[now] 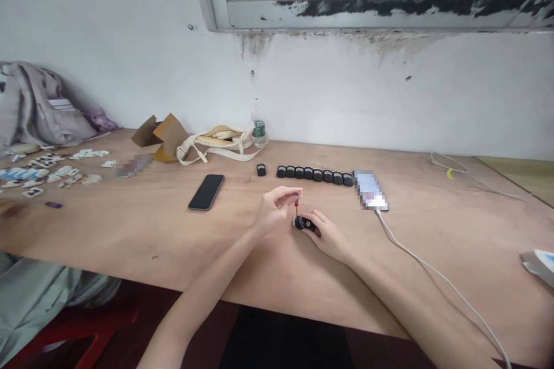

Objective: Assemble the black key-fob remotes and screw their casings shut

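Note:
My left hand (pixel 273 209) pinches the top of a small screwdriver (pixel 296 204) with a red part and a thin shaft, held upright. Its tip points down onto a small black device (pixel 305 223) lying on the table. My right hand (pixel 331 237) grips the right end of that device; a pale round end shows at its left and a silvery spot on top. Whether the tip sits in a screw is too small to tell. Beyond my hands stands a row of several similar black pieces with grey bands (pixel 317 174), and one more black piece (pixel 261 170) sits apart to the left.
A dark phone (pixel 206 192) lies left of my hands. To the right, another phone (pixel 371 190) is plugged into a white cable (pixel 426 262). A bottle (pixel 258 130), cream bag (pixel 223 137) and brown paper bag (pixel 167 138) stand near the wall. Small parts (pixel 64 174) lie far left.

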A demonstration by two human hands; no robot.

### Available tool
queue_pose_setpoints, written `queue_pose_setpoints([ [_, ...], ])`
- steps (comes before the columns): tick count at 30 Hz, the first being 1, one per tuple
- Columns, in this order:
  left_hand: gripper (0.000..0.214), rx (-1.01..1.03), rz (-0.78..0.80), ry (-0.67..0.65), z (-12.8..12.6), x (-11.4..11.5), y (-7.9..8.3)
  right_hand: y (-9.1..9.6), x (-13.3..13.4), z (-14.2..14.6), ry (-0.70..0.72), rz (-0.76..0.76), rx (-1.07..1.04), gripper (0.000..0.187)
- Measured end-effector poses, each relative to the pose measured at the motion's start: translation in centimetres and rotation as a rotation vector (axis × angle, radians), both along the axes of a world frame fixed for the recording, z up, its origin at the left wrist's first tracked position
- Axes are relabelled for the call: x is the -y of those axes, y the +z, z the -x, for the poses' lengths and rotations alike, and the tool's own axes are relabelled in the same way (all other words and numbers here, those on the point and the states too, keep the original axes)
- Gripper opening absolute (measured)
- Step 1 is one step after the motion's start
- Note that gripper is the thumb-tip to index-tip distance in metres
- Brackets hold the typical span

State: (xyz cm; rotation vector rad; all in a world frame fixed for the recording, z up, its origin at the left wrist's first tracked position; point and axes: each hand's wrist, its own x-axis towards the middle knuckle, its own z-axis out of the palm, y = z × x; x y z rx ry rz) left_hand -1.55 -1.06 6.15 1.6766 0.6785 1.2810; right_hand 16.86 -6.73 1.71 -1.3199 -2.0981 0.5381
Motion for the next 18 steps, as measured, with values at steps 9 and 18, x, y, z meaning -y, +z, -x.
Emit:
queue_pose_setpoints([
  [9, 0.019, -0.011, -0.062, 0.131, -0.53, 0.71, 0.11, -0.28, -0.06, 0.03, 0.019, -0.035, -0.048, 0.034],
  [18, 0.017, -0.028, 0.056, 0.154, -0.55, 0.21, 0.20, 0.01, 0.11, 0.07, 0.014, -0.026, -0.013, 0.029],
])
